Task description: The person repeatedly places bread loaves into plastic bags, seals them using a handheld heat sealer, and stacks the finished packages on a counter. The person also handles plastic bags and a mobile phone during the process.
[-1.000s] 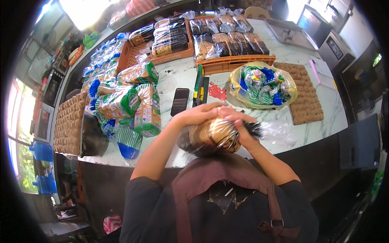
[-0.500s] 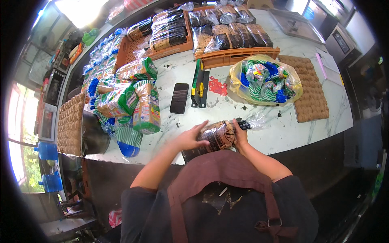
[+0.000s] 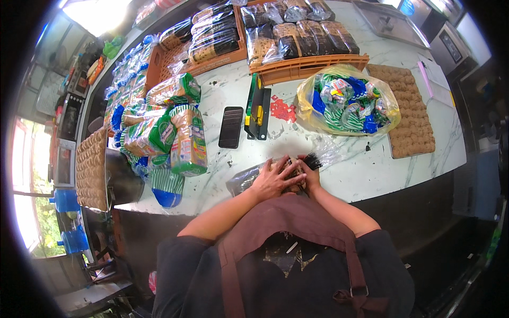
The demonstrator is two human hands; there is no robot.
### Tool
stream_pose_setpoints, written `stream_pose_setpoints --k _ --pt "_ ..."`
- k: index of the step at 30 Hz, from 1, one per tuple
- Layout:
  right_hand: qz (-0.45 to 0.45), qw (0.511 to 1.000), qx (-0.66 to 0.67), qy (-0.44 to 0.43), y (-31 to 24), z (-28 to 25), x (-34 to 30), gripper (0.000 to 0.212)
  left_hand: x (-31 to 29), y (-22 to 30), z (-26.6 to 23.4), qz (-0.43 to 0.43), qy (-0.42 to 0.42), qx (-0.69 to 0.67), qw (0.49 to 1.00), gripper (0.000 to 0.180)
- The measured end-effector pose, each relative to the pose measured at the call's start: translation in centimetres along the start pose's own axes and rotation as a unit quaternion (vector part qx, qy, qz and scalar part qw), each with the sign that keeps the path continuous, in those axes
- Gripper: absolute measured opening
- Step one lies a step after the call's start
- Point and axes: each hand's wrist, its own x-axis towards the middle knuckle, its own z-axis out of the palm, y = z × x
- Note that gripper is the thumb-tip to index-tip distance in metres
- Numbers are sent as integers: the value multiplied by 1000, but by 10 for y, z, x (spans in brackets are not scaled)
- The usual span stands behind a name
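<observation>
The dark-printed bread bag [image 3: 243,180] lies on the worktop [image 3: 366,177] by its near edge, the right hand [image 3: 312,176] seemingly closing its grip on the bunched neck [image 3: 314,160], the left hand [image 3: 276,177] splayed over the bag, clasping or not I cannot tell; the step looks like gathering the neck, calling for steady tension, with room rightward between yellow bag [image 3: 305,115] and edge, phone [image 3: 231,127] ahead

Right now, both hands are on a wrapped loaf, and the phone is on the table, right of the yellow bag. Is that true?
Not quite: the phone is left of the yellow bag, as the head view shows. It is on the table, and the left hand and right hand are on the wrapped loaf.
</observation>
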Motion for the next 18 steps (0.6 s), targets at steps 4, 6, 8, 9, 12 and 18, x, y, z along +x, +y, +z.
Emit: stream_pose_setpoints --k 4,6,8,9,12,18 --pt "6 1000 5 -14 6 -5 2 27 3 -3 -22 -19 -20 -95 995 72" --pt "19 997 -20 -68 8 -7 -2 27 4 -20 -35 -59 -42 -300 951 72" --pt "32 995 -19 -90 10 -8 -8 28 8 -47 -42 -111 -37 -401 909 79" --pt "44 995 -8 -84 12 -8 -11 28 9 -60 -42 -117 -60 -385 913 80" --pt "46 996 -2 -74 18 -5 -13 29 3 -72 -26 -126 -112 -490 855 83" --pt "19 994 -91 -51 28 -2 -4 31 -4 -66 -9 -166 -177 -492 836 88"
